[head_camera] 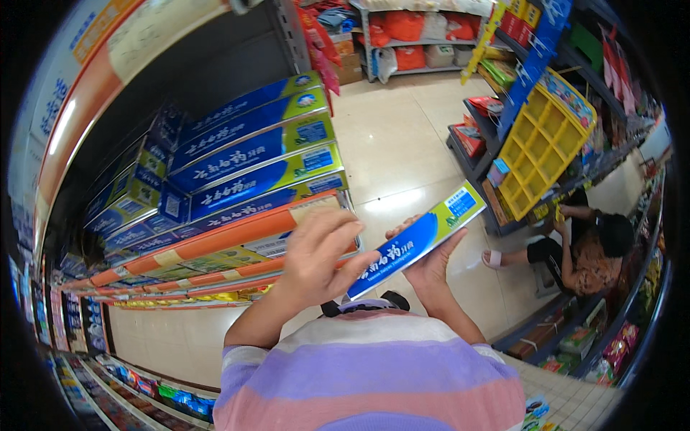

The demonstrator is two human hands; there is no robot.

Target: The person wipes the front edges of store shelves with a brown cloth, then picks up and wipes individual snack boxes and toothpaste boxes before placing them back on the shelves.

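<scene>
My right hand (pixel 431 264) holds a long blue-and-green toothpaste box (pixel 418 240) from beneath, its fingers and thumb at the two long edges. The box slants up to the right, with its printed face turned up. My left hand (pixel 321 258) is over the lower left end of the box, fingers bent and apart from the thumb. Its thumb covers part of the printing; whether it presses on the box I cannot tell. To the left, several similar toothpaste boxes (pixel 242 161) lie stacked on a shelf with an orange front rail (pixel 215 240).
A seated person (pixel 582 253) is at the right, near a yellow compartment tray (pixel 544 145) on a dark rack. A shelf with red bags (pixel 404 27) stands at the back. Tiled floor (pixel 383 129) runs between the shelves. More stocked shelves (pixel 161 390) lie at lower left.
</scene>
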